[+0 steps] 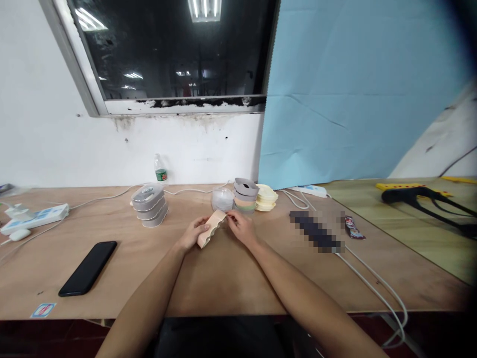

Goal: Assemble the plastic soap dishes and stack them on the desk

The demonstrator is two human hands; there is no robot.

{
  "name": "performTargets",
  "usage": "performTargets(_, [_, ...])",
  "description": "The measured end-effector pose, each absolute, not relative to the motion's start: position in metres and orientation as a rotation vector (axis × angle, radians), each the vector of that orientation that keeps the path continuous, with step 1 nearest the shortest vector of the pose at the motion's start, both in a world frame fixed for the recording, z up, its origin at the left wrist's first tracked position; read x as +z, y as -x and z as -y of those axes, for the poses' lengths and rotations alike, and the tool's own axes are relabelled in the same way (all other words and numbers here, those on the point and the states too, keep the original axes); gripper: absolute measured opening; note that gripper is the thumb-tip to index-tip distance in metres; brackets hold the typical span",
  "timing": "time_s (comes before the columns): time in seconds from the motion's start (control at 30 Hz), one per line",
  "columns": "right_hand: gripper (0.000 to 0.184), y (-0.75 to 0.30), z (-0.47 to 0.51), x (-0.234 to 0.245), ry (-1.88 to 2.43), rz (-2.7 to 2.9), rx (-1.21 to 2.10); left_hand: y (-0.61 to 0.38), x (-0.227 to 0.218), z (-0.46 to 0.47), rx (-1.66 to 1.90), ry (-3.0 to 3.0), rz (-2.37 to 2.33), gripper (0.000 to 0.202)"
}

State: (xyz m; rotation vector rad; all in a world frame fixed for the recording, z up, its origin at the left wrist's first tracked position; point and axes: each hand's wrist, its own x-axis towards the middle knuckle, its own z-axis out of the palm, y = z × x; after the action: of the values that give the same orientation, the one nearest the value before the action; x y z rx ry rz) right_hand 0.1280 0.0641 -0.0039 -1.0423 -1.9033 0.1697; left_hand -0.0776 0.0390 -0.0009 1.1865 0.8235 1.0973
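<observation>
My left hand [194,232] is closed around a peach scalloped container [210,227], tilted on its side just above the wooden table [223,268]. At the container's far end, my right hand [240,226] pinches its rim with fingers closed. Behind the hands stand a stack of coloured scalloped containers [245,195], a pile of pale yellow lids [266,198] and a clear round lid [222,199]. A stack of grey lidded containers [149,204] sits to the left.
A black phone [88,267] lies front left. White power strips [35,218] and cables sit at far left. A water bottle [160,170] stands by the wall. Right of centre are a blurred dark object [316,231], a snack wrapper [353,227], white cables and a black-and-yellow tool [421,195].
</observation>
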Motion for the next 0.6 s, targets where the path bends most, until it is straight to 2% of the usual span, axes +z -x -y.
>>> performTargets(0.2, [0.017,-0.135,-0.069,-0.004,1.158,1.664,0.122,0.081,-0.002,-0.046,1.232,-1.014,-0.777,0.060])
performTargets(0.4, [0.016,-0.163,-0.095,0.008,1.074,0.978,0.341,0.091,-0.008,-0.057,1.391,-1.086,-0.976,0.053])
performTargets(0.6, [0.017,-0.227,-0.119,0.019,0.921,0.353,0.335,0.087,-0.012,-0.057,1.365,-1.126,-0.967,0.047])
